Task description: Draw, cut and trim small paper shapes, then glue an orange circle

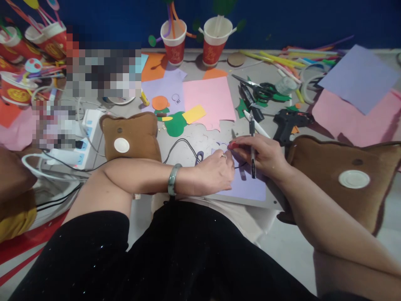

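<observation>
Purple paper point(247, 186) is lying flat on the near edge of the grey table point(272, 194), under both hands, and I am looking down on it from above. The right hand point(266, 156) is pinching a small red piece point(233, 145) at its fingertips while a slim pen point(252, 142) is standing out lengthwise between its fingers. The left hand point(216, 171) is resting just beside, fingers curling inward over the paper; I cannot tell whether they are gripping anything. Beyond them, a pink sheet point(206, 98) is lying flat, and a black glue gun point(290, 121) is resting near the right wrist, close to a brown cushion point(322, 184).

I am judging the paper light, easy to crease and quick to slide, so flat fingers near an edge should suit it. The red piece is seeming nearly weightless, best taken by its rim; the pen, stiff and smooth, by its barrel.
</observation>
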Tool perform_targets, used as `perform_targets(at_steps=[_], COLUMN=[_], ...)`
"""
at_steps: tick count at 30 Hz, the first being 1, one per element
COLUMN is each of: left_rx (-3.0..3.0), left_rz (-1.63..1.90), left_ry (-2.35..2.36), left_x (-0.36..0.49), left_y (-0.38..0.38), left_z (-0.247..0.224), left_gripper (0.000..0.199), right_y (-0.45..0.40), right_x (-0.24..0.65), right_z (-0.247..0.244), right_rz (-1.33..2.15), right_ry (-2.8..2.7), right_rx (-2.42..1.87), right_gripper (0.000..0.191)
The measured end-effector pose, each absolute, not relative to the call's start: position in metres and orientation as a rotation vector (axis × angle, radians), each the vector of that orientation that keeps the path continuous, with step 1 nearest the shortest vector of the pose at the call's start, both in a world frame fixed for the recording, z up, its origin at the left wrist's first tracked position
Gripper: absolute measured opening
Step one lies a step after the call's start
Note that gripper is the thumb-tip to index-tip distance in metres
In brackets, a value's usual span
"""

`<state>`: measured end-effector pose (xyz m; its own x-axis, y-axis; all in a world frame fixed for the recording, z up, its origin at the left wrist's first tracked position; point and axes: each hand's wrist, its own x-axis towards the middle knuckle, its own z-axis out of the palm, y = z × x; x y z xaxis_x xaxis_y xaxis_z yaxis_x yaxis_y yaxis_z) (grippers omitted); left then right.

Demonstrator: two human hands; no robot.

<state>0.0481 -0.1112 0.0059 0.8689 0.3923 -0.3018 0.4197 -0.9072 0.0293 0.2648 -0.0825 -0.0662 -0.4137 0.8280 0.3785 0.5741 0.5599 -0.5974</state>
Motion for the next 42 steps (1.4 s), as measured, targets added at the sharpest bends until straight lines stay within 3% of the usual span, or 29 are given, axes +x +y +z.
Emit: perform_targets(at_steps=[5,12,28,42], left_rx=[2.951,2.977,2.92,3.003], left_rz=[-0.433,-0.425,-0.469,-0.402], left_ry=[0.675,0.607,0.651,0.63], left_x=[0.048,0.045,0.045,0.045], left_y=[-0.112,-0.114,-0.11,-0.108], left_z=[0.006,0.012,0.022,0.011], left_gripper=[0.058,0.048,0.054,0.052], right_y=[-0.082,-0.082,-0.083,-0.086], right_x=[0.267,0.268,0.27,0.268], right_z=[-0.071,-0.072,-0.069,-0.062], right_rz=[0.482,0.488,0.52,0.398], right_ry=[-2.138,-2.131,-2.138,-2.093], right_rx=[-1.094,-1.108,-1.157,-1.138], right_gripper=[0.016,0.016,0.014,0.026])
